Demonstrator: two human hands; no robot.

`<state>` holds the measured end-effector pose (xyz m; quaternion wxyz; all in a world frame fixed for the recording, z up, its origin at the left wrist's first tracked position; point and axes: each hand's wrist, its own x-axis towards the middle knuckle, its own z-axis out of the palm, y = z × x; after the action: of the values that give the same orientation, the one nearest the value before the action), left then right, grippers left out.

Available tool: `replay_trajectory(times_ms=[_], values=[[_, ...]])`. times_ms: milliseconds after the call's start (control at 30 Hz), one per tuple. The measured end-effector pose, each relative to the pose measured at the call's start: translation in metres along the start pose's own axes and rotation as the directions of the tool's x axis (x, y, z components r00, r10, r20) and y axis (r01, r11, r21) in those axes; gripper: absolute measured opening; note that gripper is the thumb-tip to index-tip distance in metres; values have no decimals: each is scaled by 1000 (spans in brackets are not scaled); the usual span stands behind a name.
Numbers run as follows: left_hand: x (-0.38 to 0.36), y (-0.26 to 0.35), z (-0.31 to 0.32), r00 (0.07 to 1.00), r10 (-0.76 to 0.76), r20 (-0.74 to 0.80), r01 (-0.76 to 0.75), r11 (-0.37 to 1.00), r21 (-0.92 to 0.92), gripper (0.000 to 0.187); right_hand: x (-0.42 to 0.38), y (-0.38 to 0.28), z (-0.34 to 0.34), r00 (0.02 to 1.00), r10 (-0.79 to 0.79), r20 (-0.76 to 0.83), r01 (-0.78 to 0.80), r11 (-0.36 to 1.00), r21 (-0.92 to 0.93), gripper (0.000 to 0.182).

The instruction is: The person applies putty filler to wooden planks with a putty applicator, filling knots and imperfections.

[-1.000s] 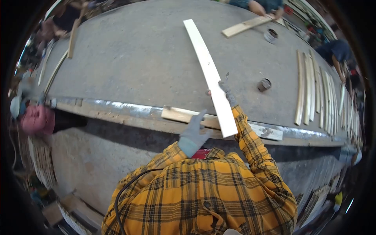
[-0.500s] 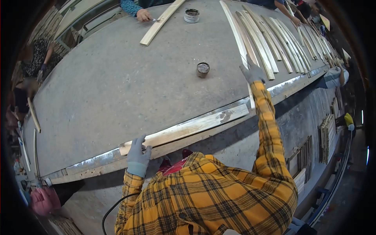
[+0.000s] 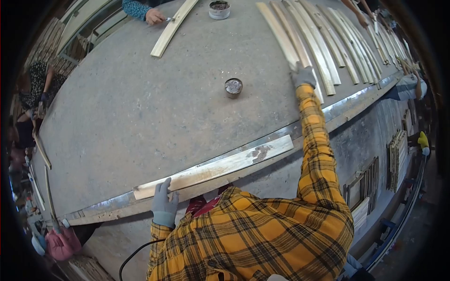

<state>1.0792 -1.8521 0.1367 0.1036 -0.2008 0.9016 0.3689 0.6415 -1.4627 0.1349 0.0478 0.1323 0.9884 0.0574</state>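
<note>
A pale wooden strip (image 3: 220, 165) with a dark brown patch lies along the table's near edge. My left hand (image 3: 164, 199), in a grey glove, rests at its left end with the fingers apart. My right hand (image 3: 303, 76), also gloved, is at the near end of another wooden strip (image 3: 276, 30) at the upper right; its fingers are bent round that end, partly hidden. Beyond the right hand, several more strips (image 3: 318, 51) lie side by side.
On the grey table (image 3: 140, 107) stand a small tin (image 3: 233, 87) and a larger tin (image 3: 219, 10). A co-worker's hand (image 3: 155, 16) holds a tool on a strip (image 3: 173, 30). Other people are at the left and upper right.
The strip at my right hand now lies beside the others, its near end farther from the table edge. My left hand remains by the patched strip. The view has shifted slightly.
</note>
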Motion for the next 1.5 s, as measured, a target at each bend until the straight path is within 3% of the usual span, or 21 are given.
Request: replay_trajectory(times_ms=[67,133,200,300,433,567,633,700,733,800,933,1000,1033,1067,1133,1167,1200,1267,1300,1433,1500], values=[[6,0,-4,999,28,-30,-27,999,25,53,20,1,-4,997,71,-27,-72,997,-8,56],[14,-3,-9,976,209,-69,-180,937,298,59,46,9,-5,988,143,-64,-144,989,-15,53],[18,0,-11,990,139,15,-135,929,345,67,63,18,-20,983,185,-18,-185,983,-13,49],[25,-5,-3,951,290,108,-305,820,485,78,60,26,-34,959,219,-181,-214,976,47,48],[34,-29,17,887,441,134,-452,773,445,76,13,37,-35,961,175,-213,-175,984,20,57],[41,-43,20,848,510,145,-522,756,395,73,-75,59,-20,983,128,-134,-109,984,141,60],[43,-39,19,854,500,145,-518,784,343,71,-134,72,-1,990,53,-132,-10,951,309,56],[46,-34,16,848,504,162,-527,777,344,69,-174,78,11,999,-11,43,-4,943,333,52],[46,-32,14,852,492,180,-523,778,347,67,-194,79,20,999,2,36,-14,942,335,52],[47,-31,11,839,499,216,-544,771,332,65,-226,81,42,996,-78,30,52,852,521,50],[40,-29,0,838,502,216,-542,812,218,59,-232,82,72,1000,4,22,-17,766,642,49],[35,-36,-8,854,487,183,-518,831,204,58,-237,75,68,987,32,159,-144,625,767,48],[34,-40,-12,869,472,149,-493,851,183,57,-243,69,64,989,21,147,-138,493,859,45],[34,-47,-17,873,468,138,-487,853,186,57,-247,66,63,990,11,142,-129,493,861,45],[37,-68,-30,856,512,74,-517,839,169,55,-250,64,63,976,-142,166,-127,247,961,39],[37,-75,-39,882,464,83,-470,853,225,55,-257,59,51,955,-210,210,-191,109,976,32],[39,-84,-46,889,453,69,-456,859,231,55,-264,50,40,951,-230,208,-187,108,976,32],[44,-94,-60,884,467,26,-441,814,378,59,-277,25,12,960,-223,167,-75,371,925,28],[45,-100,-69,876,483,5,-442,797,411,59,-281,16,15,960,-274,57,42,343,938,29],[43,-116,-94,886,464,6,-419,795,439,54,-285,-6,27,949,-308,68,47,350,935,29],[44,-124,-96,881,473,-26,-412,791,452,51,-295,-18,17,958,-285,12,72,282,957,30]])
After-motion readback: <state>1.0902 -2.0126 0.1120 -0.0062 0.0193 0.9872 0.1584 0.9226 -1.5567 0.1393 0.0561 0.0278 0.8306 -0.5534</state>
